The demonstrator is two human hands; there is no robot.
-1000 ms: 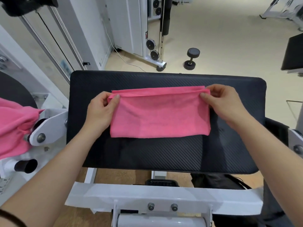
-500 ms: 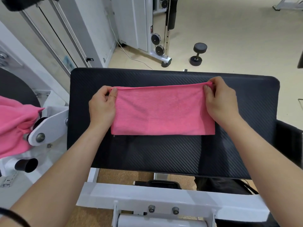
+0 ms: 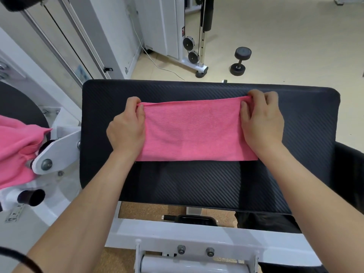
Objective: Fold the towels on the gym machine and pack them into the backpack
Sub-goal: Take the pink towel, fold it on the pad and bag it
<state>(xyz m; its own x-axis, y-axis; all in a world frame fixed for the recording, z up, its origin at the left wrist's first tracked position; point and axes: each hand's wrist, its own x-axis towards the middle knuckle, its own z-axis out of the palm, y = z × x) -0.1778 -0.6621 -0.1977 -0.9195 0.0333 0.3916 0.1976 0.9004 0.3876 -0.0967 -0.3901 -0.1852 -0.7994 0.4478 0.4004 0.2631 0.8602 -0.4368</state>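
A pink towel point(image 3: 194, 133), folded into a wide rectangle, lies on the black padded bench point(image 3: 197, 186) of the gym machine. My left hand point(image 3: 126, 131) pinches the towel's far left corner. My right hand point(image 3: 262, 125) pinches the far right corner, and the far edge is pulled taut between them. Another pink towel point(image 3: 17, 152) hangs in a heap over the machine at the far left. A dark bag-like thing point(image 3: 267, 221) shows below the bench at the lower right, mostly hidden.
The white machine frame point(image 3: 197, 239) runs under the bench toward me. A black dumbbell point(image 3: 240, 61) lies on the beige floor beyond the bench. A cable machine with pulleys point(image 3: 192, 50) stands at the back. A black pad point(image 3: 352, 170) sits at the right.
Both hands have slid toward the towel's far corners and drawn its far edge tight. The towel lies flatter than a second ago.
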